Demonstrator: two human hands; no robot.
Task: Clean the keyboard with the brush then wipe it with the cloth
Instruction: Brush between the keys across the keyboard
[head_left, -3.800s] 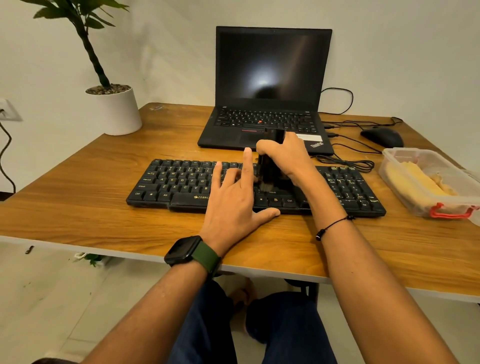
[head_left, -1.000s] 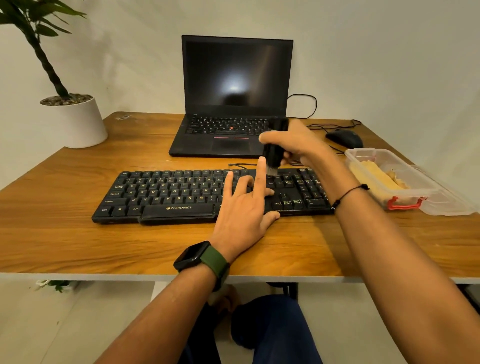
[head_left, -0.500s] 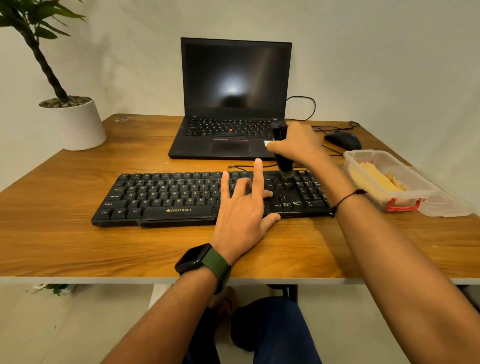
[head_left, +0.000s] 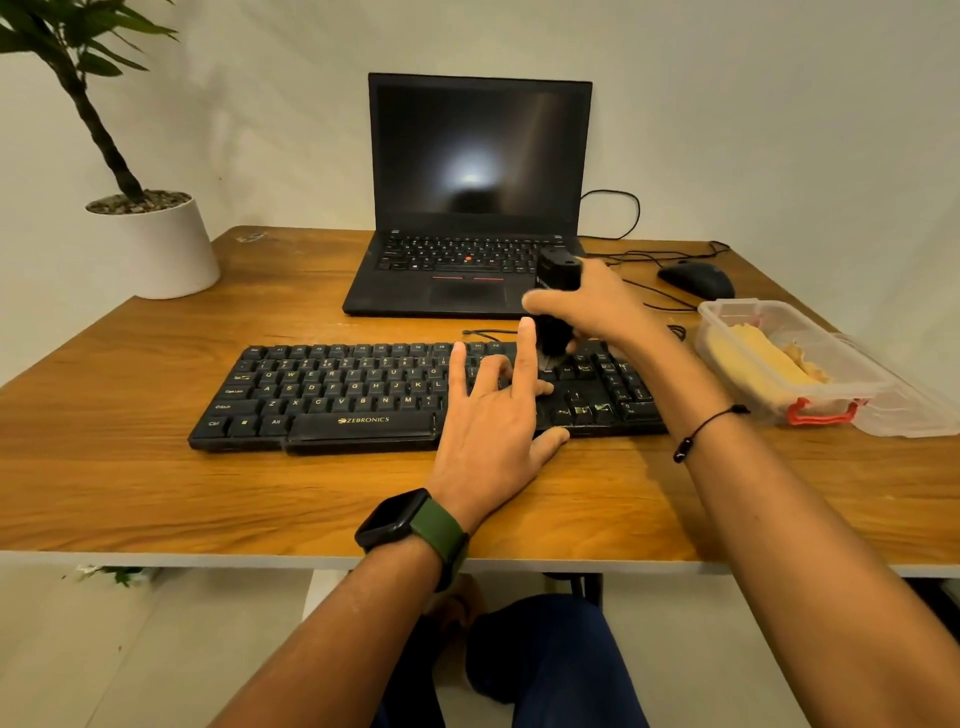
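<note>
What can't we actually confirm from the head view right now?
- Brush bristles: blurred, partly behind the left hand and right hand; contact with the keyboard unclear.
- Keys under the left hand: covered.
- Yellow contents of the plastic box: cloth or not, too indistinct.
- Plant: top cut off by the frame edge.
- Dust on keys: too small.

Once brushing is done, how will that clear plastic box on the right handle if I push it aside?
The clear box likely slides easily: smooth plastic on the smooth wooden table. It looks light, holding only what seems to be yellow cloth. Low and wide, it seems unlikely to tip, though the loose lid beside it may shift too.
</note>
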